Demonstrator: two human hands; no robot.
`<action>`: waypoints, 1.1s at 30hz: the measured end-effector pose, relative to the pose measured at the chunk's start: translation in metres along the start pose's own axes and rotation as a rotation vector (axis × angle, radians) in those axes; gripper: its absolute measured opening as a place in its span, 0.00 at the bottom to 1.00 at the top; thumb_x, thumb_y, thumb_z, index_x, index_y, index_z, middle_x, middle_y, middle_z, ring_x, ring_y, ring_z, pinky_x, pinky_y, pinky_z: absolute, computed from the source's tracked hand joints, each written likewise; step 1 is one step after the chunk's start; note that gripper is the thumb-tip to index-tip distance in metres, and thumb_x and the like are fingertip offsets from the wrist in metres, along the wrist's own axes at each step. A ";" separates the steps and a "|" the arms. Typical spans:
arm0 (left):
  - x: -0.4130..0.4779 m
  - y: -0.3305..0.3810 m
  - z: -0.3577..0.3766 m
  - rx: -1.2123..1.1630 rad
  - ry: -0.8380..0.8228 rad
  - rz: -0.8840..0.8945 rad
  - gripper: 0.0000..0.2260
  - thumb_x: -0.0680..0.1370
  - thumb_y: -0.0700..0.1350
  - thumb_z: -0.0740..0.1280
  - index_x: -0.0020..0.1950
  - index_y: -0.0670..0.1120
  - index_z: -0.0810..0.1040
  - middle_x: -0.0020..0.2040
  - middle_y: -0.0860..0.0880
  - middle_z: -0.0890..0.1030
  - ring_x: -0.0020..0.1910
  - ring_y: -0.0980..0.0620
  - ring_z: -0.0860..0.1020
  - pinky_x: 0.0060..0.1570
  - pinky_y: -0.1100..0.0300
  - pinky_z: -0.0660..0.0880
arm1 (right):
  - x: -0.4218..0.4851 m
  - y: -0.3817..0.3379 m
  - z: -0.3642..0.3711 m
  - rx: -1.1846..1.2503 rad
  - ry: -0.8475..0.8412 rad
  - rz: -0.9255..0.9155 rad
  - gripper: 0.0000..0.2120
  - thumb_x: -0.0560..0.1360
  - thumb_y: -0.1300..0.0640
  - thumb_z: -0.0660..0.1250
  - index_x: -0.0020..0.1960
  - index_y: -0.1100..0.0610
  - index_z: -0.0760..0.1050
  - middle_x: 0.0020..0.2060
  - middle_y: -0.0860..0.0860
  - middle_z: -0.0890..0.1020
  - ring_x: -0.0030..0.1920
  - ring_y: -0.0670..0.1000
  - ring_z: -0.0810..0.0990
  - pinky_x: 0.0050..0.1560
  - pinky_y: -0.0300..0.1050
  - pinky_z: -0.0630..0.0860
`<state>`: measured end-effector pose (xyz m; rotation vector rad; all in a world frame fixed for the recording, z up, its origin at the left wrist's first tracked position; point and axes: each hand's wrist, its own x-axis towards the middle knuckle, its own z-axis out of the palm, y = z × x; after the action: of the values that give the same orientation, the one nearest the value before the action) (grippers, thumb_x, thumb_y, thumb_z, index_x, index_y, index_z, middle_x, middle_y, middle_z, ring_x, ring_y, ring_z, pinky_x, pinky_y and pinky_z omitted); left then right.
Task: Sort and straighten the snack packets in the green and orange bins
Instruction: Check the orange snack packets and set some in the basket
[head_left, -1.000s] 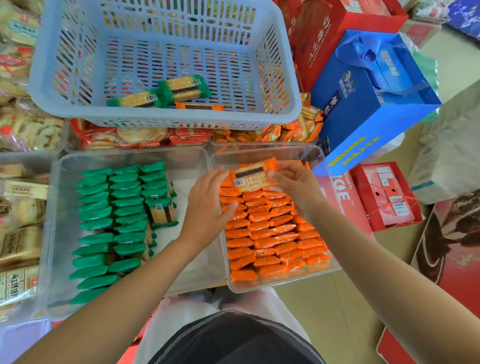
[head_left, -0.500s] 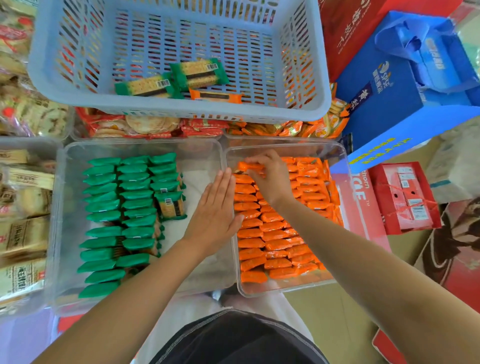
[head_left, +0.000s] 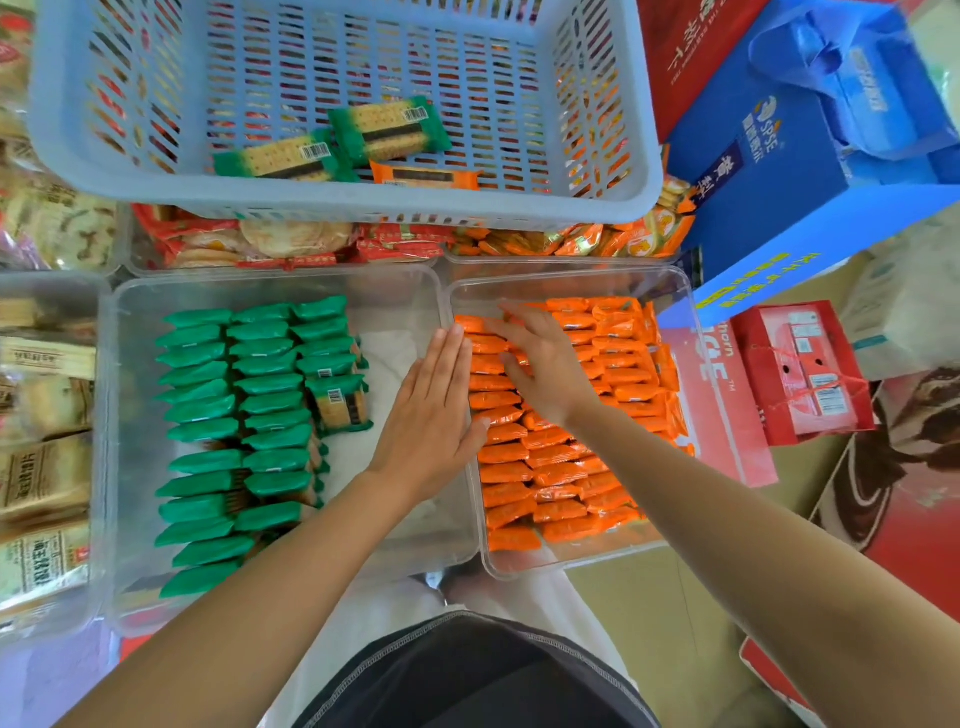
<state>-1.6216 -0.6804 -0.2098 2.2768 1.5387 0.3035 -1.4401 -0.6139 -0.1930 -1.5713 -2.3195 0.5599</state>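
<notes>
Two clear bins sit side by side in front of me. The left bin (head_left: 400, 291) holds rows of green packets (head_left: 260, 384), with one green packet (head_left: 338, 404) lying flat, label up. The right bin (head_left: 675, 291) is packed with orange packets (head_left: 561, 473). My left hand (head_left: 434, 415) lies flat with straight fingers against the wall between the bins, at the orange rows' left side. My right hand (head_left: 540, 358) presses down on the orange packets near the bin's far left, fingers spread.
A blue slotted basket (head_left: 337, 202) stands behind the bins with two green packets (head_left: 387, 130) and one orange packet (head_left: 423, 176) inside. More snack bins lie to the left and behind. A blue gift bag (head_left: 810, 171) and red boxes (head_left: 800, 374) stand at the right.
One second ago both hands held an orange packet above the right bin. It has gone down into the far rows, and my right hand now presses flat on them. My left hand stays beside them.
</notes>
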 end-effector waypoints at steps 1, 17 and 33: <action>0.000 0.000 -0.001 -0.003 0.004 0.000 0.34 0.81 0.57 0.48 0.80 0.39 0.43 0.80 0.42 0.42 0.79 0.47 0.40 0.78 0.48 0.48 | -0.004 0.000 -0.006 0.042 0.017 0.007 0.17 0.76 0.60 0.64 0.65 0.59 0.77 0.65 0.59 0.75 0.66 0.59 0.72 0.67 0.52 0.67; -0.060 0.057 0.024 0.206 -0.047 0.208 0.33 0.81 0.61 0.48 0.78 0.40 0.60 0.80 0.41 0.54 0.79 0.41 0.51 0.74 0.41 0.49 | -0.132 0.026 -0.066 0.058 -0.525 -0.019 0.05 0.73 0.53 0.74 0.44 0.54 0.83 0.38 0.47 0.82 0.35 0.41 0.77 0.39 0.39 0.74; -0.077 0.071 0.026 0.267 -0.019 0.146 0.32 0.81 0.61 0.49 0.78 0.40 0.60 0.80 0.44 0.55 0.79 0.44 0.50 0.75 0.45 0.48 | -0.133 0.039 -0.049 -0.071 -0.630 -0.083 0.06 0.74 0.51 0.72 0.44 0.54 0.80 0.40 0.43 0.76 0.39 0.44 0.74 0.41 0.42 0.71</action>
<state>-1.5810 -0.7799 -0.2012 2.5957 1.4820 0.1200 -1.3380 -0.7176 -0.1703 -1.4662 -2.8583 1.0911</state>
